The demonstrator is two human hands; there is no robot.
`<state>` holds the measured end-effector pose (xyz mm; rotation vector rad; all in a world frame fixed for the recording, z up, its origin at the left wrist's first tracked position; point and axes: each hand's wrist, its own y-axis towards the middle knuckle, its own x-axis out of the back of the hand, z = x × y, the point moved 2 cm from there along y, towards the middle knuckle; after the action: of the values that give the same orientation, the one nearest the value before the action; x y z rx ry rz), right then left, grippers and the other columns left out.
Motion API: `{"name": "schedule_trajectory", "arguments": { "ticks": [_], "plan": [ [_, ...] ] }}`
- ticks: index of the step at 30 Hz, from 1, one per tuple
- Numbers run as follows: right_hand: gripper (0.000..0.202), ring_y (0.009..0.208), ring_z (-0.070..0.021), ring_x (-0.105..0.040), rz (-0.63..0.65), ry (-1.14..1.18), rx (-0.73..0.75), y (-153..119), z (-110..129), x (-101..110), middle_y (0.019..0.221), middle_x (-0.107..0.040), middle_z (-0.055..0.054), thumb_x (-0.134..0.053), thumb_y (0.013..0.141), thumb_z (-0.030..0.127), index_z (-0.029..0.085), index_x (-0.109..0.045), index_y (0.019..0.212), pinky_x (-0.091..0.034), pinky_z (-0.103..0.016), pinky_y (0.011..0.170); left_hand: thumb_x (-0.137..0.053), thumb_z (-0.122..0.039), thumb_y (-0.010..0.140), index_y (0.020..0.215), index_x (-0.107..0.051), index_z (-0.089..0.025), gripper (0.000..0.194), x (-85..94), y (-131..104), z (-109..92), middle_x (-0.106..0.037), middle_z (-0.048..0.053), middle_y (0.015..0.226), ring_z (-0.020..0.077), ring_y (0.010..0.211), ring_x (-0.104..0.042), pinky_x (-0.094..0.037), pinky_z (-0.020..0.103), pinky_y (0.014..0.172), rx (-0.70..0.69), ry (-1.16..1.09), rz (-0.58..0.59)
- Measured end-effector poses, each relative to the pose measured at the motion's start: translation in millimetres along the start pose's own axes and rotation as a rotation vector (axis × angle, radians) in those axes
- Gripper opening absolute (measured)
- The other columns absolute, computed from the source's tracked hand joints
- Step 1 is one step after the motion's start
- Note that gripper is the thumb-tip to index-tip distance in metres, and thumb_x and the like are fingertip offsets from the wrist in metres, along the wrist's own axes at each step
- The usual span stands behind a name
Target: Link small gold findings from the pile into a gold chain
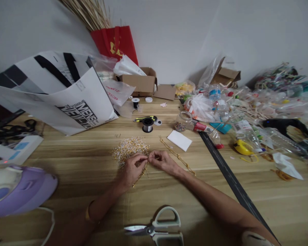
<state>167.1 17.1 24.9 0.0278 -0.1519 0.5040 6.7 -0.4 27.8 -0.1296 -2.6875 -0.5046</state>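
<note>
Fingertips of my left hand (134,169) and my right hand (163,161) meet in pinches over the wooden table (105,201). Between them is the upper end of a thin gold strand (137,180), which hangs down beside my left hand. The exact piece at the fingertips is too small to tell. A heap of gold and silver bits (130,147) lies just behind my left hand. Another gold chain (178,156) stretches on the table behind my right hand and forearm. Scissors (154,229) with pale handles lie nearer to me, their blades pointing left.
Behind the hands are a wire spool (147,125), a yellow cutter (143,119), a white card (179,140) and a jar (183,121). A purple iron (23,191) and a large bag (74,99) stand left. Plastic bottles and a tape measure (243,147) crowd the right.
</note>
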Motion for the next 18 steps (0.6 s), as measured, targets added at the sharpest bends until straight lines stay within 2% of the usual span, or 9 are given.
{"name": "schedule_trajectory", "arguments": {
  "ticks": [5, 9, 18],
  "plan": [
    [0.027, 0.06, -0.0094, -0.04, -0.005, 0.011, 0.007, 0.4, -0.2, -0.4, 0.067, -0.049, 0.002, -0.059, 0.08, 0.04, 0.013, -0.058, 0.077, -0.03, -0.022, 0.056, -0.061, -0.015, 0.074, 0.086, -0.068, -0.017, 0.014, -2.2, -2.9, 5.7, -0.072, 0.005, 0.081, 0.0162, 0.074, -0.067, -0.053, 0.026, 0.07, 0.091, -0.059, -0.032],
    [0.029, 0.058, -0.0092, -0.038, -0.013, 0.035, -0.009, 0.8, -0.8, -0.7, 0.064, -0.046, 0.003, -0.06, 0.08, 0.043, 0.014, -0.057, 0.075, -0.029, -0.022, 0.055, -0.064, -0.015, 0.072, 0.095, -0.063, -0.017, 0.023, -4.7, -4.5, 8.2, -0.071, 0.003, 0.077, 0.015, 0.072, -0.067, -0.054, 0.026, 0.07, 0.088, -0.078, -0.084],
    [0.031, 0.058, -0.0089, -0.037, -0.014, 0.049, -0.007, 0.1, 0.3, -3.1, 0.065, -0.047, 0.003, -0.06, 0.079, 0.044, 0.014, -0.057, 0.076, -0.029, -0.022, 0.054, -0.062, -0.011, 0.071, 0.086, -0.06, -0.017, 0.016, -4.8, -4.4, 2.6, -0.068, 0.001, 0.073, 0.0131, 0.067, -0.066, -0.054, 0.022, 0.065, 0.049, -0.035, -0.103]
  ]
}}
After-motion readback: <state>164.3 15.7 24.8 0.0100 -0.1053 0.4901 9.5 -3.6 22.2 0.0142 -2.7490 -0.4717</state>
